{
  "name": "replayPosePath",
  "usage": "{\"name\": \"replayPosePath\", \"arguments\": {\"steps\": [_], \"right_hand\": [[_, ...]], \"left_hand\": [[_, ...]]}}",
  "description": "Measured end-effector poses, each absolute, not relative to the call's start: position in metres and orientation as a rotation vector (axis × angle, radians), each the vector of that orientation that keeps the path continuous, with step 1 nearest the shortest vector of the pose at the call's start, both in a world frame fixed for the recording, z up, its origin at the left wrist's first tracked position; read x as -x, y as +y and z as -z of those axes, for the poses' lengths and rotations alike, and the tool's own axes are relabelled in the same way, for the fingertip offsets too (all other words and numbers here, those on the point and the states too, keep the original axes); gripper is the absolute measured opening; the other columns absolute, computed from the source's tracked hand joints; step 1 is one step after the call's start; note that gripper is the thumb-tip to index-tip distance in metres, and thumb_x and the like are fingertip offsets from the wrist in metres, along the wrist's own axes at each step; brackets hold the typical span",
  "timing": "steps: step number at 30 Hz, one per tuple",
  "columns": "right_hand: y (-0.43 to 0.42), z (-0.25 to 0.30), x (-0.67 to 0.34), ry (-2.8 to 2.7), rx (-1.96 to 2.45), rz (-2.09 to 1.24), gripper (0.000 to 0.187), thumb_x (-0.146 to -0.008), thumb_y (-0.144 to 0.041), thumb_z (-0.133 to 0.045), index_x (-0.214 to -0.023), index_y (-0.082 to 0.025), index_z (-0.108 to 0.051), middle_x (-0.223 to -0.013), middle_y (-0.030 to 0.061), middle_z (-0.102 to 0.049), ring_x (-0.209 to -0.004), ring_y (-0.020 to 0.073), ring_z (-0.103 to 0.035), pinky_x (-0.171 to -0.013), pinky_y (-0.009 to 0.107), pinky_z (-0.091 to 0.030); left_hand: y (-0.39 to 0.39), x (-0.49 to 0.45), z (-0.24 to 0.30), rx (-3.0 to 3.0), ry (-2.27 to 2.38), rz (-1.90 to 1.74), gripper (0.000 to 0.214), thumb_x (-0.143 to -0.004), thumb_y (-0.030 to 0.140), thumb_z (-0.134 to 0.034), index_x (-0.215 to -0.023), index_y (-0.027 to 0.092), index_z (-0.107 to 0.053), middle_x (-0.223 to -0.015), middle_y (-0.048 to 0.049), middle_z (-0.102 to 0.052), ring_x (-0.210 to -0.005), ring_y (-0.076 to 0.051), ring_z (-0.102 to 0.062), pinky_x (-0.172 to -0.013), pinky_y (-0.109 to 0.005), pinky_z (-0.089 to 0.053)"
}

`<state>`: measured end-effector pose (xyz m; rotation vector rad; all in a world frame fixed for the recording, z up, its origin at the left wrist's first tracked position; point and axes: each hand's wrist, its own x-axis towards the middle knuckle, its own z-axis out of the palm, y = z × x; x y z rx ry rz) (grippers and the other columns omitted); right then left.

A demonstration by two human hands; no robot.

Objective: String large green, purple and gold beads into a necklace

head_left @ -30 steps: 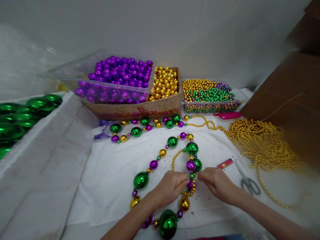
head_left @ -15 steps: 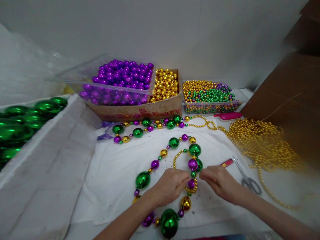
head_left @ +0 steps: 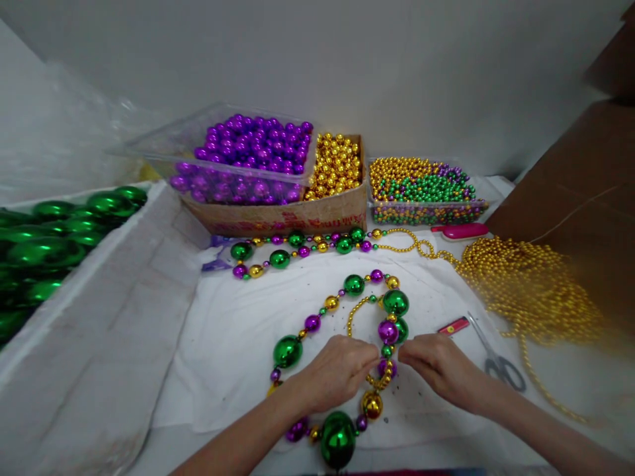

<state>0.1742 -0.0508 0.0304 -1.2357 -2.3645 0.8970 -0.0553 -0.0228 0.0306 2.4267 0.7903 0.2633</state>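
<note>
A bead necklace (head_left: pixel 317 324) of green, purple and gold balls lies looped on a white cloth (head_left: pixel 233 344). My left hand (head_left: pixel 337 370) and my right hand (head_left: pixel 436 367) meet over its right side, both with fingers pinched together around the string near a purple bead (head_left: pixel 387 330) and a thin strand of small gold beads (head_left: pixel 380 382). What exactly sits between the fingertips is too small to see. A large green ball (head_left: pixel 337 439) of the necklace lies just below my left wrist.
A second bead string (head_left: pixel 297 248) lies farther back. Behind it stand a tub of purple balls (head_left: pixel 248 155), a cardboard box of gold balls (head_left: pixel 335 165) and a tray of small mixed beads (head_left: pixel 421 185). Gold strands (head_left: pixel 530 287), scissors (head_left: pixel 499 363) and a red lighter (head_left: pixel 454 326) are right; green balls (head_left: pixel 44 244) left.
The view has shifted slightly, so everything sits a little more to the right. Both hands stay pinched at the same spot on the necklace with small finger movements.
</note>
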Motion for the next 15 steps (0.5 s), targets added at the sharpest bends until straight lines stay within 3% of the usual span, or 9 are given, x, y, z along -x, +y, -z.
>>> {"name": "replayPosePath", "arguments": {"steps": [8,15], "right_hand": [[-0.058,-0.037,-0.177,-2.392,1.244,-0.981,0.035,-0.098,-0.032,-0.034,-0.083,-0.019,-0.062,-0.073,0.0029,-0.064,-0.067,0.0129,-0.058,-0.062,0.024,-0.038],[-0.087,-0.078,-0.253,-2.407,1.473,-0.661,0.027,-0.092,-0.04,-0.044,-0.087,-0.026,-0.067,-0.078,0.0074,-0.066,-0.071,0.0196,-0.06,-0.062,0.03,-0.043]], "left_hand": [[-0.035,0.054,-0.037,-2.409,0.777,-0.281,0.028,-0.095,0.022,-0.036,-0.068,0.019,-0.044,-0.064,0.0007,-0.054,-0.06,-0.012,-0.048,-0.058,-0.025,-0.032],[-0.063,-0.013,-0.045,-2.193,0.646,-0.494,0.027,-0.093,0.02,-0.037,-0.069,0.018,-0.049,-0.062,0.0,-0.055,-0.057,-0.01,-0.049,-0.058,-0.023,-0.035]]}}
